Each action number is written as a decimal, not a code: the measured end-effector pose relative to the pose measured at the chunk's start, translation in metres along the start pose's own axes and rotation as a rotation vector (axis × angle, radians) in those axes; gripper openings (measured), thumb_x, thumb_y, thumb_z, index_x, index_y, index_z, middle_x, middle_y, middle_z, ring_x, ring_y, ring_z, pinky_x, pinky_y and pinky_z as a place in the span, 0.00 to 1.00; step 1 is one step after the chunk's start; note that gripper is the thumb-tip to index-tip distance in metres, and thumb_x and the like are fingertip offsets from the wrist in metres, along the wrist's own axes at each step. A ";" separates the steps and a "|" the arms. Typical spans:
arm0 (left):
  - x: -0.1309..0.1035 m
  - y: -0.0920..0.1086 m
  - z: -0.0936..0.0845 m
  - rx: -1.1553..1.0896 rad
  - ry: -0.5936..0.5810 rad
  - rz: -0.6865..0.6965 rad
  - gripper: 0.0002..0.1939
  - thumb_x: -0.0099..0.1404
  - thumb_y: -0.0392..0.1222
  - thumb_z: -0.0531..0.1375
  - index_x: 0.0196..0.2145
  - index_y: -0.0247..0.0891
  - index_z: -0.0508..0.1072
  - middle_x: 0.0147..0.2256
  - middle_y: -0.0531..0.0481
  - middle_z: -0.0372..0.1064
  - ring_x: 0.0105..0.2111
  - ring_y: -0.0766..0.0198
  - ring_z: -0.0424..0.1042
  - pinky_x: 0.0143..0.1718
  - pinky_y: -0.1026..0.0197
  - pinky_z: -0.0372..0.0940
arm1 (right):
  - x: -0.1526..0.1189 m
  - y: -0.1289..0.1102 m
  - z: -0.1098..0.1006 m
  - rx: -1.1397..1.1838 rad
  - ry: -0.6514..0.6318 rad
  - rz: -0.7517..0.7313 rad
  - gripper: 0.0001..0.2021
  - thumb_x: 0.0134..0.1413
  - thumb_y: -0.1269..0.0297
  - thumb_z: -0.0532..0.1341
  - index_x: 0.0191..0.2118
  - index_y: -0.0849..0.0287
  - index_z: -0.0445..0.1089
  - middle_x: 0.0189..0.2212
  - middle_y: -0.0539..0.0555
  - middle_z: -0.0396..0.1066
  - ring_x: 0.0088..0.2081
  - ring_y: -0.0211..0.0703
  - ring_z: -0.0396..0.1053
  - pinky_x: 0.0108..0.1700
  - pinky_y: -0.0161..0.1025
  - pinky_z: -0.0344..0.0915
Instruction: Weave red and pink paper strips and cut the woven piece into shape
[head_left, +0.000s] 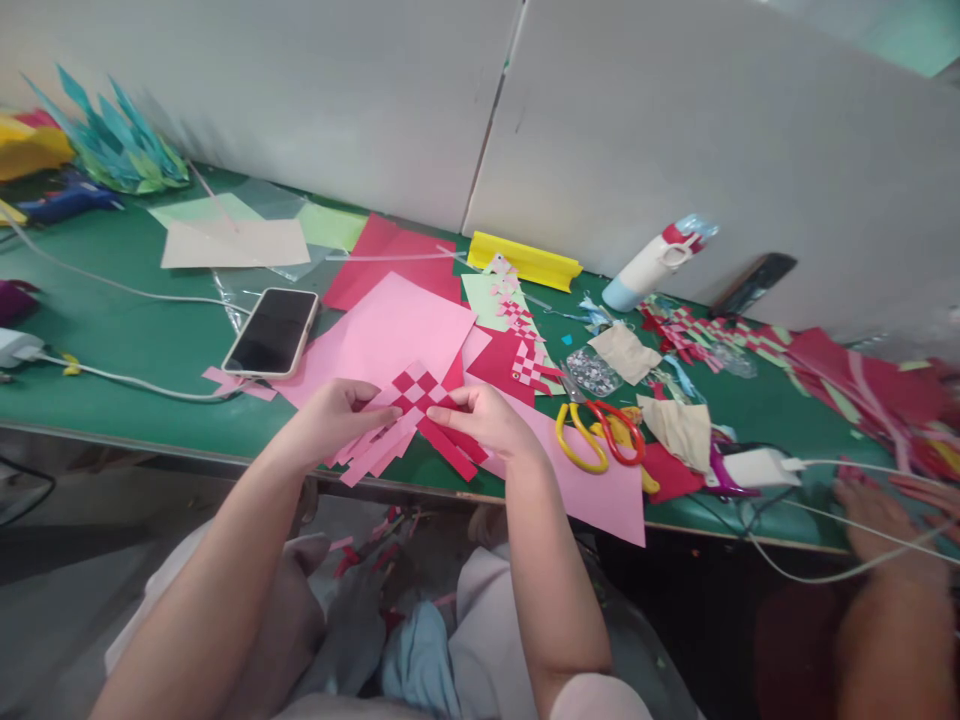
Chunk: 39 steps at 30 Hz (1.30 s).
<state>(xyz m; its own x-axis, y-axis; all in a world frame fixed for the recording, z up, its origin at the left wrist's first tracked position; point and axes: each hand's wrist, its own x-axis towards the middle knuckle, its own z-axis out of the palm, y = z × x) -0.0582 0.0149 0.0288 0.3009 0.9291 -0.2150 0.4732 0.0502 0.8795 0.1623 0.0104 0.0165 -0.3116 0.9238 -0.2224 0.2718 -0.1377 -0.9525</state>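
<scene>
A woven paper piece (417,392) in pink and red checks is held up between my two hands, above the front edge of the table. My left hand (346,418) pinches its left side, thumb on top, where loose pink strips fan down. On the other side my right hand (484,415) grips the edge by the red strips, which hang toward the lower right. Beneath the piece lie sheets of pink paper (397,310) and red paper (375,285). Scissors (592,435) with yellow and red handles rest to the right of my right hand.
A phone (271,333) lies left of the paper, with white cables around it. Finished-looking checked pieces (525,320), a bottle (660,262), a yellow holder (523,262) and a white adapter (754,468) stand or lie rightward. Another person's hands (881,510) are at the far right.
</scene>
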 end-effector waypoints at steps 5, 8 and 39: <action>0.000 -0.001 0.003 0.088 0.084 0.098 0.22 0.57 0.52 0.62 0.16 0.39 0.58 0.17 0.58 0.49 0.18 0.70 0.51 0.19 0.64 0.46 | -0.002 -0.004 0.003 0.132 -0.061 0.063 0.18 0.38 0.51 0.71 0.31 0.61 0.77 0.28 0.54 0.77 0.29 0.43 0.74 0.31 0.37 0.68; -0.002 0.000 0.006 0.136 0.358 0.315 0.13 0.54 0.51 0.65 0.23 0.40 0.69 0.23 0.53 0.64 0.28 0.62 0.66 0.29 0.62 0.61 | -0.005 -0.007 0.004 -0.087 0.123 -0.025 0.17 0.43 0.48 0.68 0.27 0.61 0.77 0.23 0.52 0.75 0.26 0.43 0.72 0.29 0.37 0.66; 0.005 0.009 0.012 -1.101 0.329 -0.009 0.08 0.53 0.39 0.67 0.30 0.34 0.73 0.27 0.53 0.74 0.25 0.71 0.72 0.28 0.70 0.67 | 0.007 0.012 0.016 -0.335 0.786 -0.602 0.15 0.61 0.60 0.55 0.50 0.55 0.71 0.50 0.60 0.72 0.55 0.51 0.67 0.59 0.53 0.63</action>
<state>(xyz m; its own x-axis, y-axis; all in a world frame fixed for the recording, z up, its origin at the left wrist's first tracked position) -0.0426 0.0151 0.0306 -0.0068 0.9697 -0.2444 -0.5547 0.1997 0.8077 0.1485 0.0095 0.0002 0.1685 0.7955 0.5821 0.5440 0.4174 -0.7279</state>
